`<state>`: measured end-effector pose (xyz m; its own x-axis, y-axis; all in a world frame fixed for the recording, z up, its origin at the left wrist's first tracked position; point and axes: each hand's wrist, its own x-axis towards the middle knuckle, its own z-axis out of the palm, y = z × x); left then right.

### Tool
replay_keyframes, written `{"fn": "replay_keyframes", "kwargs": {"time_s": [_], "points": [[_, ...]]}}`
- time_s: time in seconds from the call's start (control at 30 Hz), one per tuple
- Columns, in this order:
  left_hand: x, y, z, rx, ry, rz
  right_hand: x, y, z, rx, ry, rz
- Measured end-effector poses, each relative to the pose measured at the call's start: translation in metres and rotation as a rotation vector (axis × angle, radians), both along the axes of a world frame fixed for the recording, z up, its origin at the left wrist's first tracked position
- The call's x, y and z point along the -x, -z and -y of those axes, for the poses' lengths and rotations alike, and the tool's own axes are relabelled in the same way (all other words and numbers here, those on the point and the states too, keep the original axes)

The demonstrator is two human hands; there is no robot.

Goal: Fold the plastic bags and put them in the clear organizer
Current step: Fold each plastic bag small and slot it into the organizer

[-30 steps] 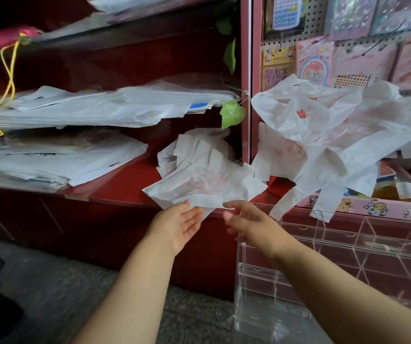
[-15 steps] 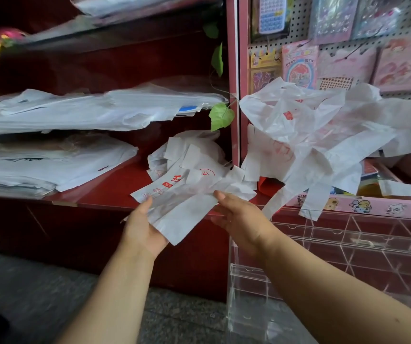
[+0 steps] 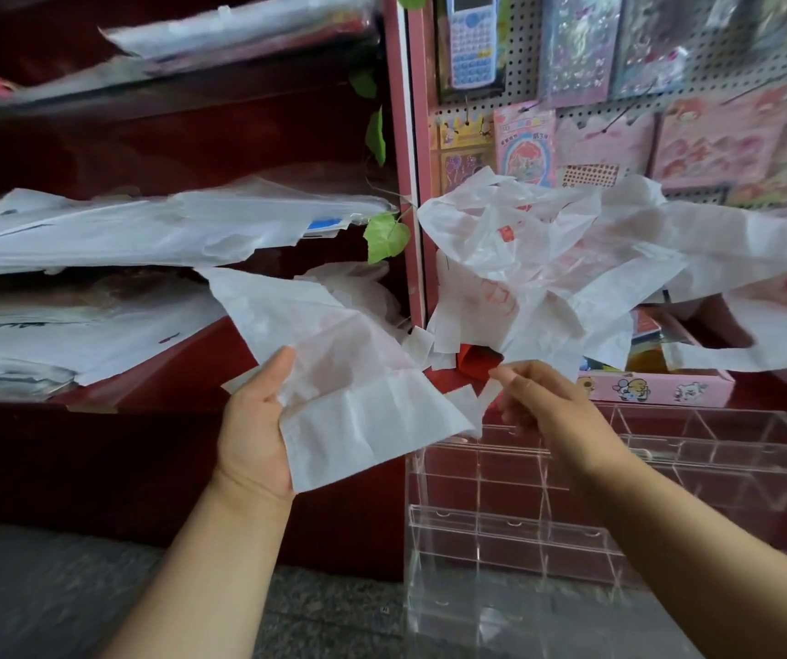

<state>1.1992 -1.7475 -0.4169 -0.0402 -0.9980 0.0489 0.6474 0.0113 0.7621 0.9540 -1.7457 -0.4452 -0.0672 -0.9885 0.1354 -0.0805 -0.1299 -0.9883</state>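
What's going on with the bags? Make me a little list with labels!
left hand: grips a white bag, thumb on top
right hand: pinches a strip of that bag
bag pile: loose bags heaped at the right
organizer: clear box under the right hand, no bags seen in it
shelf: red, holds stacked packets

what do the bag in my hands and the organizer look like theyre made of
Bag: thin white plastic film, matte, creased, faintly see-through with red print showing. Organizer: rigid clear plastic, likely acrylic, glossy; the red cabinet shows through its walls and the divider edges catch light.
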Motion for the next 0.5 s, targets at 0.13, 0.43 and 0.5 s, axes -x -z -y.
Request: {"fn": "replay_keyframes", "kwargs": {"time_s": [0.13,0.43,0.5], "points": [[0.015,-0.006,-0.007,0.059,0.105,-0.027,0.012,0.007,0.01,-0.132,-0.06,0.044],[0.039,-0.003,-0.022,0.087,0.13,-0.026,-0.009,0.046,-0.032,-0.738,-0.519,0.658],[0.042,-0.003,-0.025,0.102,0.089,-0.018,-0.005,0.043,-0.038,-0.642,-0.462,0.757]]}}
